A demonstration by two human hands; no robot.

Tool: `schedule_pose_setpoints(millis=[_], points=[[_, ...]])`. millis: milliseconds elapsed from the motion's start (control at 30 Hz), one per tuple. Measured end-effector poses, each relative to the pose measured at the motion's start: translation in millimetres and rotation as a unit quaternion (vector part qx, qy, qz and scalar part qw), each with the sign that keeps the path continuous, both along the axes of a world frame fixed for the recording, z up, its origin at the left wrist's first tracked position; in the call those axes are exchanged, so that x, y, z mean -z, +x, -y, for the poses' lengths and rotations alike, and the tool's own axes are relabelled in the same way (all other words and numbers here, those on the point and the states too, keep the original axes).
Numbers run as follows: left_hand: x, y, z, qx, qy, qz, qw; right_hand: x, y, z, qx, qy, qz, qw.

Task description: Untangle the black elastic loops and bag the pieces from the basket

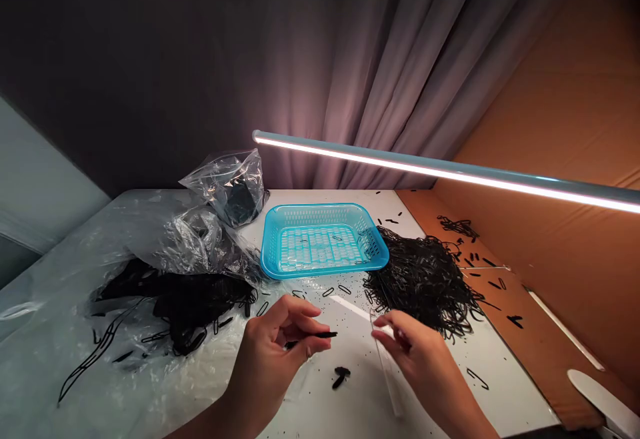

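Note:
My left hand (274,344) pinches a thin black elastic band (315,336) between thumb and fingers, its end pointing right. My right hand (407,345) is a little to the right, fingers pinched on the top of a narrow clear plastic sleeve (389,365) that runs down toward me. A small black bundle (341,377) lies on the white table between the hands. A large heap of black bands (425,279) sits just beyond my right hand. A blue plastic basket (280,255) stands behind the hands, nearly empty.
Crumpled clear plastic bags (165,245) with more black bands (195,302) cover the table's left side. Loose bands (334,290) lie before the basket. A light bar (450,172) crosses overhead. Brown cardboard (550,252) walls the right; a curtain hangs behind.

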State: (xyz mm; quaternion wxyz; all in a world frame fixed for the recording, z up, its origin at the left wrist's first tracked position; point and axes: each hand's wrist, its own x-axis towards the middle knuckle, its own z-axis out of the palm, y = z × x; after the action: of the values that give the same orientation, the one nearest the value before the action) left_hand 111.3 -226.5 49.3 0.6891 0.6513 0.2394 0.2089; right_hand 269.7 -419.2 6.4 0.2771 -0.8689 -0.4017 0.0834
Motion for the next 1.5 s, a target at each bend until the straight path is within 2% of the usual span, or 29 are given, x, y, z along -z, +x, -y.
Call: schedule_pose_setpoints(millis=[67, 133, 233, 367, 500, 600, 700, 800, 900, 1033, 1133, 1267, 1400, 1500], points=[[2.6, 0, -3, 0.022, 0.073, -0.007, 0.997, 4.3, -10, -4, -0.088, -0.004, -0.045, 0.995], [5.6, 2, -6, 0.063, 0.099, -0.025, 0.993, 10.4, -19, -8, -0.141, -0.023, -0.063, 0.988], [12.2, 4, -11, 0.109, 0.021, -0.057, 0.992, 21.6, -27, -15, -0.180, -0.069, -0.023, 0.981], [19.4, 5, -14, 0.132, -0.085, -0.070, 0.985, 33.2, -30, -22, -0.200, -0.103, 0.057, 0.973], [20.7, 6, -17, 0.132, -0.167, -0.076, 0.974, 40.1, -31, -24, -0.244, -0.065, 0.094, 0.963], [22.1, 7, -20, 0.129, -0.169, -0.114, 0.970, 45.3, -32, -23, -0.286, -0.024, 0.130, 0.949], [26.3, 6, -19, 0.164, -0.104, -0.134, 0.972, 45.6, -29, -24, -0.260, 0.040, 0.055, 0.963], [30.8, 3, -14, 0.187, -0.021, -0.133, 0.973, 35.1, -28, -29, -0.153, 0.136, -0.094, 0.974], [32.3, 0, -7, 0.166, 0.011, -0.123, 0.978, 17.7, -34, -34, -0.072, 0.227, -0.214, 0.947], [28.9, -1, 0, 0.115, -0.018, -0.088, 0.989, 2.7, -49, -39, -0.031, 0.324, -0.318, 0.890], [25.0, -1, 3, 0.097, -0.027, -0.063, 0.993, 1.8, -58, -43, -0.016, 0.349, -0.320, 0.881], [19.7, 0, 4, 0.089, -0.018, -0.022, 0.996, -0.2, -58, -47, -0.026, 0.340, -0.313, 0.887], [13.8, -2, 2, 0.070, 0.002, -0.020, 0.997, -12.8, -49, -40, -0.083, 0.309, -0.234, 0.918], [9.8, -4, -1, 0.057, 0.026, -0.027, 0.998, -21.7, -42, -31, -0.145, 0.243, -0.122, 0.951]])
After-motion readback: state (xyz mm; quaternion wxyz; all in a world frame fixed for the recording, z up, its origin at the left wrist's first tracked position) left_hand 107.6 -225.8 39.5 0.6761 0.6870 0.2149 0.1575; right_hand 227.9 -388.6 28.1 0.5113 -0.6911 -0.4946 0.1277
